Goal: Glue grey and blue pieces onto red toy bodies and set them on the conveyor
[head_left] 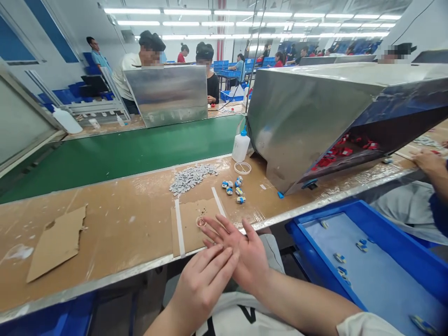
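My right hand [247,249] is turned palm up at the front edge of the bench, fingers stretched and spread, holding nothing. Across its palm lie the straight fingers of my left hand [206,275], back side up, with nothing visible in them. Just beyond the right fingertips a small pale ring [200,222] lies on a cardboard sheet [194,233] held by white tape strips. Farther back are a heap of small grey pieces [192,177] and several small blue, white and yellow toy-like parts [239,191].
A white bottle with blue cap [241,147] stands behind a tape roll [242,168]. At right, a metal hood [301,121] covers red parts [329,158]; below is a blue bin [371,270] with several parts. Torn cardboard [59,245] lies left. A green belt [140,151] runs behind; a co-worker's hand [432,163] is at right.
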The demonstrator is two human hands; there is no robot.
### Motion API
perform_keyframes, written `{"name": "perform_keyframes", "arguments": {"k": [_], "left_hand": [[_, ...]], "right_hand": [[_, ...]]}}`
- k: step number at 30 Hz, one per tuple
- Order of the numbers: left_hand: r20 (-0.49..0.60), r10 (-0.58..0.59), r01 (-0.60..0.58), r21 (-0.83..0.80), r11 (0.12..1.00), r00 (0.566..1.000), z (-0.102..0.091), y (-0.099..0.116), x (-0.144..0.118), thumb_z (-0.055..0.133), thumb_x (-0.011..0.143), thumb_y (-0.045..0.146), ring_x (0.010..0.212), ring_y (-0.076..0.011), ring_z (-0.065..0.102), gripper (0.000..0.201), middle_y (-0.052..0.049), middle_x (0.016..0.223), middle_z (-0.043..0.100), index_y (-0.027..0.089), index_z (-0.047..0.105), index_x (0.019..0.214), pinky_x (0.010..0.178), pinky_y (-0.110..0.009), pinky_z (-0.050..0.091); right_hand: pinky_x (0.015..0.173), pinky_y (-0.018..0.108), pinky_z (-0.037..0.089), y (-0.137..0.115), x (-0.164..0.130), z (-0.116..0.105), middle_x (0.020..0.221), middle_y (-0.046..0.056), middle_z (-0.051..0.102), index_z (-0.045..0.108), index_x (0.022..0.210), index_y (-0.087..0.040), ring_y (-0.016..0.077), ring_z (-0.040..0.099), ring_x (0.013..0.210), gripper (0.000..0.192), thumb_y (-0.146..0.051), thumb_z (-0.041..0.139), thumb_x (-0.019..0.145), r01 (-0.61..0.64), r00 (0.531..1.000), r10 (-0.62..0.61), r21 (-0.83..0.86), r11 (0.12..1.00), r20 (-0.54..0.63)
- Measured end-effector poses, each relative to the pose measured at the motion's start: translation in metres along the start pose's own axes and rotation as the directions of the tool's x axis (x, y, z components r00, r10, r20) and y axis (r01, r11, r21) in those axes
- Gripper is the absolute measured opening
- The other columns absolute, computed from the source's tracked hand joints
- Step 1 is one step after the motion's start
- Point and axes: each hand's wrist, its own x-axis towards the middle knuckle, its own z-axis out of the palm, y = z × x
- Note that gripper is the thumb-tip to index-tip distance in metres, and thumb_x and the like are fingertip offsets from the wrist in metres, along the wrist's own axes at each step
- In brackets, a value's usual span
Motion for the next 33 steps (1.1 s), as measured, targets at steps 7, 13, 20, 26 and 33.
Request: {"name": "perform_keyframes", "arguments": {"k": [7, 13, 20, 26, 33], "left_hand": [[-0.059, -0.087, 0.081, -0.094, 0.992, 0.994, 0.003, 0.001, -0.003, 0.053, 0.111, 0.014, 0.112, -0.0250, 0.074, 0.040, -0.011, 0.124, 0.085, 0.013, 0.067, 0.148, 0.095, -0.038, 0.066], [-0.084, -0.208, 0.189, -0.194, 0.963, 0.975, 0.005, 0.003, -0.005, 0.061, 0.108, 0.013, 0.100, -0.0219, 0.072, 0.035, -0.008, 0.109, 0.085, 0.018, 0.070, 0.141, 0.088, -0.035, 0.065], [-0.117, -0.313, 0.266, -0.302, 0.915, 0.943, 0.008, 0.000, 0.000, 0.067, 0.106, 0.011, 0.099, -0.0179, 0.068, 0.031, -0.004, 0.109, 0.084, 0.020, 0.070, 0.135, 0.094, -0.030, 0.062], [-0.111, -0.273, 0.220, -0.346, 0.912, 0.956, 0.009, -0.002, 0.004, 0.065, 0.106, 0.008, 0.095, -0.0168, 0.067, 0.027, -0.003, 0.105, 0.083, 0.019, 0.071, 0.129, 0.088, -0.027, 0.060], [-0.107, -0.108, 0.080, -0.236, 0.968, 0.988, -0.008, -0.025, -0.012, 0.063, 0.101, 0.000, 0.106, -0.0189, 0.068, 0.029, -0.007, 0.108, 0.078, 0.019, 0.070, 0.122, 0.098, -0.033, 0.058]], "right_hand": [[0.114, 0.040, 0.050, 0.007, 0.002, 0.003, 0.145, 0.014, 0.075, 0.079, 0.119, -0.020, 0.0250, 0.074, 0.124, 0.053, -0.065, 0.074, 0.090, -0.026, 1.000, 0.026, 0.019, 0.999, 0.003], [0.120, 0.041, 0.047, 0.014, 0.003, -0.001, 0.139, 0.012, 0.078, 0.080, 0.121, -0.017, 0.0240, 0.075, 0.119, 0.057, -0.064, 0.077, 0.089, -0.032, 0.999, 0.032, 0.002, 0.999, 0.038], [0.123, 0.043, 0.045, 0.016, 0.005, 0.001, 0.138, 0.012, 0.080, 0.081, 0.119, -0.018, 0.0239, 0.075, 0.118, 0.056, -0.066, 0.074, 0.091, -0.017, 0.993, 0.019, -0.020, 1.000, 0.117], [0.120, 0.040, 0.046, 0.016, 0.009, 0.003, 0.124, 0.011, 0.083, 0.082, 0.111, -0.017, 0.0228, 0.075, 0.116, 0.055, -0.066, 0.078, 0.087, -0.015, 0.993, 0.016, -0.013, 1.000, 0.120], [0.083, 0.030, 0.046, 0.002, 0.018, -0.006, 0.082, 0.001, 0.072, 0.077, 0.096, -0.018, 0.0150, 0.066, 0.083, 0.030, -0.043, 0.085, 0.081, 0.171, 0.985, -0.172, -0.201, 0.965, 0.012]]}}
